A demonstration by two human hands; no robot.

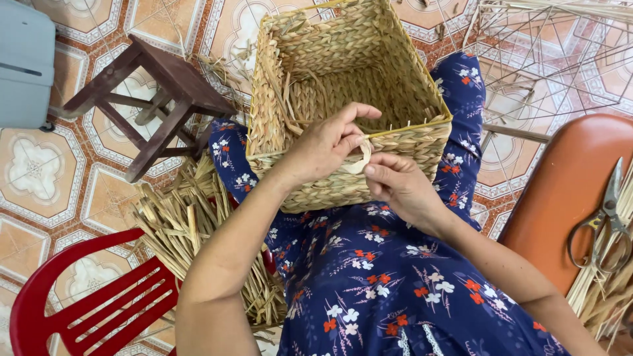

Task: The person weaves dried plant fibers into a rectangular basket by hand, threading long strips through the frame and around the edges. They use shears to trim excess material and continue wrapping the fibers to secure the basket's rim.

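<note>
Both hands meet at the near rim of a woven basket [343,99] resting on the person's lap. Left hand [326,145] curls over the rim, thumb and fingers pinched on a pale flat strand [359,161] that loops down the outer wall. Right hand [402,188] sits just below, fingertips closed on the same strand's lower end.

Basket: square-sided, tan dried fibre in thick braided rows, mouth open and tilted toward the camera. Loose strand ends stick up inside. Yellowish edge along the rim.

Lap covered by a navy floral dress [389,277]. Bundle of dried stalks [198,224] on the tiled floor at the left, beside a red plastic chair [79,310] and a dark wooden stool [158,92]. Scissors [603,217] lie on an orange seat [560,191] at the right.
</note>
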